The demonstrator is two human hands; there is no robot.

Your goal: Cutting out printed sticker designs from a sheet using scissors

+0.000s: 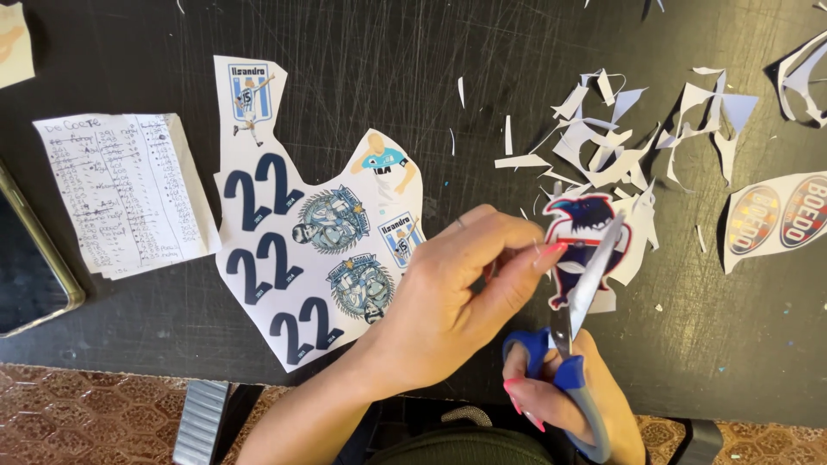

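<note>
My left hand pinches the left edge of a small printed sticker showing a dark bird with red and blue, held just above the black table. My right hand grips blue-handled scissors from below. The blades point up and cross the sticker's right side, cutting along its outline. Both hands are near the table's front edge, right of centre.
A white sheet of printed dark numbers and round emblems lies to the left of my hands. A handwritten paper list and a dark phone sit far left. Several white paper scraps and oval stickers lie at right.
</note>
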